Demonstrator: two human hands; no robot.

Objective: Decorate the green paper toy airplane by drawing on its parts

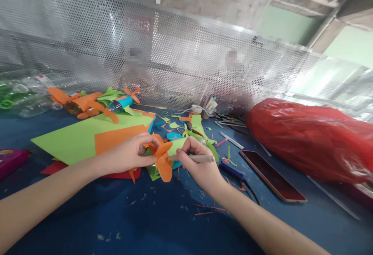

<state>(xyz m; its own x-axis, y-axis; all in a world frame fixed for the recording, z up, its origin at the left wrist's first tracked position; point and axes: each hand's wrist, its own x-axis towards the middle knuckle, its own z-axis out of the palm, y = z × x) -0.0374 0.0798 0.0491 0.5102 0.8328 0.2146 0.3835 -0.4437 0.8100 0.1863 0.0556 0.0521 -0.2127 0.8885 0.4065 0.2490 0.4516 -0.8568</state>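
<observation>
Gripping at the centre of the head view, with twelve o'clock straight ahead, the left hand (142, 150) has thumb and fingers closed on an orange paper propeller (164, 166), a greenish clear bottle (152, 169) showing just behind it. The right hand (198, 165), at three o'clock from the propeller, pinches a pale pen-like tool (204, 158), its tip close to the blades (whether it touches them, I cannot tell). Crowding ten o'clock are a large green sheet (72, 138) and an orange sheet (107, 140), overlapping; farther out lie an orange-wrapped bottle (83, 104) and clear plastic bottles (32, 101). A blue-wrapped bottle (122, 103) sits at eleven, while paper scraps (175, 125) clutter twelve to one. A perforated metal panel (186, 64) bounds the far side across twelve. Toward three come a dark-blue corded tool (233, 170), just past the right hand, a phone (271, 175), and, slightly above that line, a bulky red bag (305, 138). A purple box (11, 161) is cut by the frame's edge at nine. The broadest room is at six, where the blue tabletop (140, 224) spreads between the forearms, flecked with pale marks.
</observation>
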